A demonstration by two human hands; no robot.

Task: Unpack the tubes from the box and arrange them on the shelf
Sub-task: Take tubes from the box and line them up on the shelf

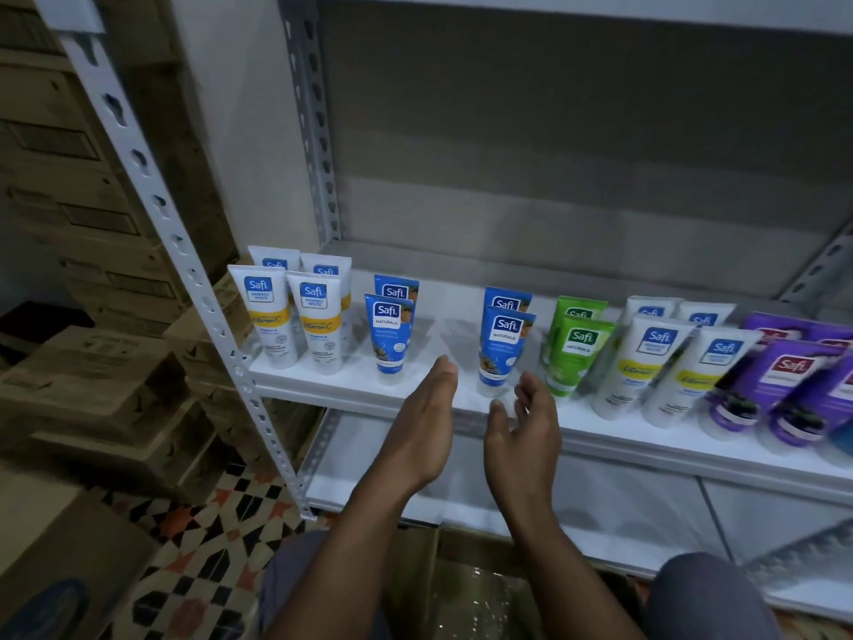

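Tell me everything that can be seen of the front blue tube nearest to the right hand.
The front blue tube is glossy plastic, blue with a "Safi" badge and the word "NATURALS". It stands on its pale cap, flat sealed end up, slightly tilted, near the front of the white shelf. A second blue tube stands close behind it. The right hand is beside its cap; contact cannot be judged.

White shelf (461,311), tubes standing on their caps in a row: four white tubes (286,311) at left, blue pair (390,330), second blue pair (505,344) set apart, green tubes (577,348), more white tubes (646,367), purple tubes (784,385) at right.
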